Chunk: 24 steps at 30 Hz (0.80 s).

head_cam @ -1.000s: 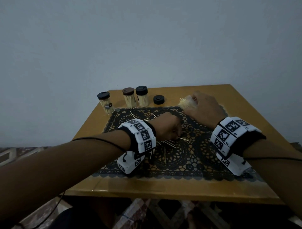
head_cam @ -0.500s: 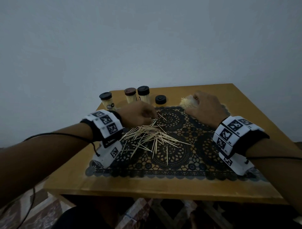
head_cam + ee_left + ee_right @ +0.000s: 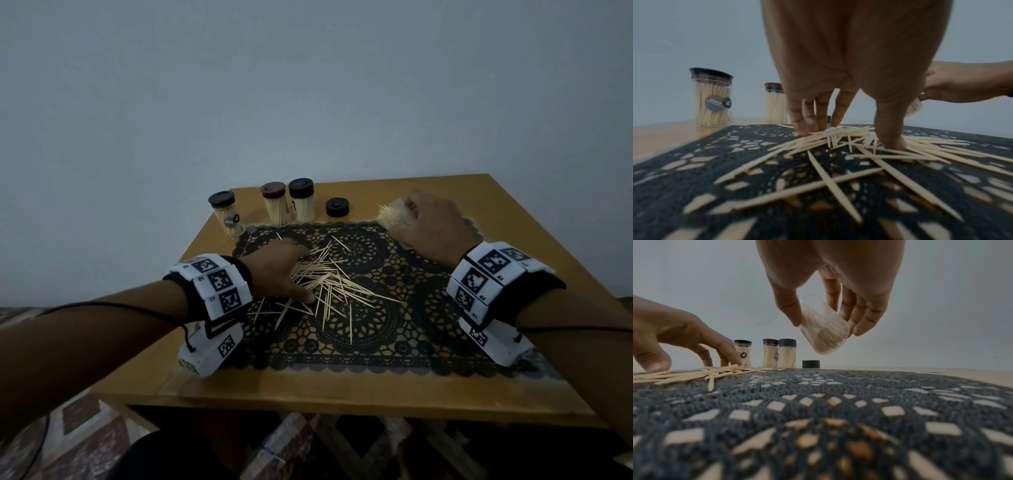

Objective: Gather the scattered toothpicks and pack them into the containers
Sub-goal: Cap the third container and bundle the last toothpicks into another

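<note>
Since half a second ago my left hand (image 3: 277, 270) has slid from the far-left edge of the toothpick pile (image 3: 329, 284) down onto it, and my view has dipped a little; my right hand (image 3: 431, 226) has stayed put. My left fingers (image 3: 809, 120) and thumb are spread and only lightly bent, tips pressing into the sticks on the black lace mat (image 3: 394, 342), with nothing pinched yet. I judge this to be the raking step: next I need to draw fingers and thumb together, bunch a cluster so the sticks lie parallel, lift it and feed it into the open jar.

My right fingers are curled round that clear jar (image 3: 823, 326), held tilted above the mat's far-right corner, off the surface, mouth toward the pile. It is already well stocked with toothpicks, some poking out of the mouth.

Beyond the mat's far-left edge stand three capped jars, all packed with toothpicks: a black-lidded one (image 3: 226, 214), a brown-lidded one (image 3: 276, 209) and another black-lidded one (image 3: 302, 205), the last two touching. A loose black cap (image 3: 337, 207) sits just right of them, presumably for the jar I hold
</note>
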### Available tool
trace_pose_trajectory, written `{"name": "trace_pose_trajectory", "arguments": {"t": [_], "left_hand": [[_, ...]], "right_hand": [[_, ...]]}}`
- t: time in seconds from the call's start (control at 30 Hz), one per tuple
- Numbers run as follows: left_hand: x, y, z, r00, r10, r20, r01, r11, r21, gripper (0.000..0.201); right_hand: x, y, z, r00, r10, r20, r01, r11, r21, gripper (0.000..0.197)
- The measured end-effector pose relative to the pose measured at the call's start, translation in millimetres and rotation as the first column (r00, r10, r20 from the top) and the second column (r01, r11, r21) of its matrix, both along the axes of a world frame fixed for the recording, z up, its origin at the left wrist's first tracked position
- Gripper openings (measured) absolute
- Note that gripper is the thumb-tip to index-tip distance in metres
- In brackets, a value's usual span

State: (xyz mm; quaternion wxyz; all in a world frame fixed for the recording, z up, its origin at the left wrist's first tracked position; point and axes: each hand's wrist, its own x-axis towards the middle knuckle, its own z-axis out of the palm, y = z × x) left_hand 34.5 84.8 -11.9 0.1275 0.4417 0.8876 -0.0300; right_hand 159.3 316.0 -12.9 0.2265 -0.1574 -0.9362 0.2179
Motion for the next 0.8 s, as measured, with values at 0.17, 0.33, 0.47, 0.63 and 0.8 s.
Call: {"name": "trace_pose_trajectory", "arguments": {"t": [0.17, 0.33, 0.47, 0.63, 0.8], "left_hand": [[3.7, -4.4, -4.1, 0.997, -0.066, -0.032, 0.069, 0.989, 0.130, 0.057], [1.7, -3.1, -2.9, 0.998, -0.060, -0.012, 0.061, 0.978, 0.198, 0.044], [-0.8, -1.8, -2.5, 0.993, -0.097, -0.073, 0.107, 0.983, 0.146, 0.038], [-1.4, -1.2, -6.3, 0.973, -0.181, -0.145, 0.191, 0.980, 0.054, 0.030], [-0.2, 1.4, -6.1, 0.962, -0.211, -0.173, 0.227, 0.971, 0.078, 0.023]], "right_hand": [[-0.5, -0.9, -0.1, 1.000, 0.030, 0.001, -0.030, 1.000, -0.001, 0.032], [0.4, -2.5, 1.0, 0.998, 0.057, 0.037, -0.056, 0.998, -0.006, 0.038], [2.2, -7.0, 0.9, 0.981, 0.179, 0.074, -0.179, 0.984, 0.000, 0.037], [0.7, -7.6, -1.7, 0.954, 0.270, 0.132, -0.277, 0.960, 0.038, 0.040], [-0.4, -7.6, -3.2, 0.933, 0.305, 0.191, -0.319, 0.946, 0.051, 0.043]]}}
